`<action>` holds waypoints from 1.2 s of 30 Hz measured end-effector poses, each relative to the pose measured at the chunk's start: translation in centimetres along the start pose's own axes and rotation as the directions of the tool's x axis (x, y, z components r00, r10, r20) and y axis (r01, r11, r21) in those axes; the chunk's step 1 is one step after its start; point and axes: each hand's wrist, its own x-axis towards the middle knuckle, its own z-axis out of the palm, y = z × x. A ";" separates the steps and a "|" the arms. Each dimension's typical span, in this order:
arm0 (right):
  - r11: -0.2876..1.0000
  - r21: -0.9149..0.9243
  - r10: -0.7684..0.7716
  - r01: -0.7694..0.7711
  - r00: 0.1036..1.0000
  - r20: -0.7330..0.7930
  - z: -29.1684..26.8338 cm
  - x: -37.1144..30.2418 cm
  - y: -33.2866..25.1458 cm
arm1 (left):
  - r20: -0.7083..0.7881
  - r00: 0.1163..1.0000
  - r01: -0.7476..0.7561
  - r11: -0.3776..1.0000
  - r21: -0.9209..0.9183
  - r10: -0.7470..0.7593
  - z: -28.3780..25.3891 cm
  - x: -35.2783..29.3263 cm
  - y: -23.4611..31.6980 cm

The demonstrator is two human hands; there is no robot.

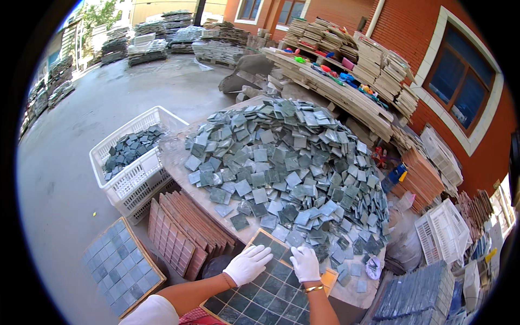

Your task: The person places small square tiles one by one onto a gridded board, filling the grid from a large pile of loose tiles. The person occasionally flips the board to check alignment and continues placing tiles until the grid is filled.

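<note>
Both my hands wear white gloves and rest on a grid tray (pixel 268 295) filled with dark green square stone tiles. My left hand (pixel 248 264) lies flat on the tray's upper left tiles, fingers spread. My right hand (pixel 305 263) presses on the tray's top edge, next to the foot of a big heap of loose grey-green square tiles (pixel 287 162) that covers the table. Neither hand visibly holds a tile.
A white plastic crate (pixel 125 184) with several tiles stands left of the table. Brown empty grid trays (pixel 184 230) lean beside it, and a filled tray (pixel 122 265) lies on the floor. Stacked tile sheets (pixel 417 295), white crates (pixel 441 230) and a red brick wall (pixel 411 49) are on the right.
</note>
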 end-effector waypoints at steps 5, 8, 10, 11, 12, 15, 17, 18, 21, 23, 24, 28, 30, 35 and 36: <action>0.999 0.012 -0.050 0.050 0.998 0.033 -1.4 -0.1 -0.7 | -0.025 1.000 -0.009 0.999 -0.050 0.008 0.2 -0.2 -0.1; 0.997 0.039 -0.074 0.071 0.996 0.059 -0.9 0.1 0.3 | -0.004 1.000 -0.011 0.999 -0.033 0.010 -0.3 -0.2 0.0; 0.993 0.083 -0.094 0.088 0.993 0.077 -0.6 0.4 1.0 | -0.012 1.000 -0.001 0.999 -0.049 0.000 -0.1 -0.2 -0.1; 0.992 0.102 -0.086 0.075 0.991 0.104 -0.7 0.3 1.1 | -0.007 1.000 0.006 0.998 -0.055 -0.006 0.0 -0.2 -0.2; 0.991 0.120 -0.077 0.061 0.988 0.131 -0.9 0.2 1.3 | -0.001 1.000 0.012 0.998 -0.061 -0.012 0.1 -0.3 -0.2; 0.988 0.149 -0.067 0.042 0.984 0.165 -1.6 0.7 1.3 | 0.011 1.000 0.020 0.998 -0.061 -0.019 0.1 -0.2 -0.2; 0.986 0.161 -0.072 0.044 0.982 0.173 -1.8 0.7 1.3 | 0.001 1.000 0.016 0.998 -0.057 -0.016 0.4 -0.4 -0.2; 0.983 0.173 -0.087 0.056 0.980 0.179 -1.9 1.1 1.3 | -0.013 1.000 0.012 0.998 -0.061 -0.013 0.5 -0.4 -0.4; 0.982 0.188 -0.066 0.019 0.966 0.249 -2.4 1.5 1.8 | -0.015 1.000 0.017 0.996 -0.086 -0.019 0.7 -0.5 -0.4; 0.988 0.155 -0.064 0.022 0.960 0.273 -2.2 1.7 2.0 | 0.001 1.000 0.010 0.997 -0.079 -0.009 0.2 -0.4 -0.5; 0.993 0.120 -0.032 -0.002 0.960 0.278 -2.1 1.6 1.8 | 0.007 1.000 0.009 0.997 -0.082 -0.008 0.0 -0.4 -0.5; 1.000 0.020 0.003 -0.010 0.948 0.317 -2.5 1.5 0.1 | -0.030 0.999 0.015 0.995 -0.096 -0.018 0.1 -0.8 -0.6; 0.999 0.013 -0.042 0.040 0.948 0.315 -2.4 1.4 0.5 | -0.076 0.997 -0.003 0.995 -0.097 -0.004 0.1 -0.8 -0.7; 0.993 0.111 -0.012 -0.031 0.930 0.367 -3.3 2.2 -0.7 | -0.079 0.997 -0.007 0.995 -0.100 -0.001 -0.4 -0.6 -0.7; 0.993 0.107 0.014 -0.057 0.931 0.364 -3.2 2.1 -0.8 | -0.077 0.997 0.004 0.995 -0.099 -0.011 -0.3 -0.5 -0.6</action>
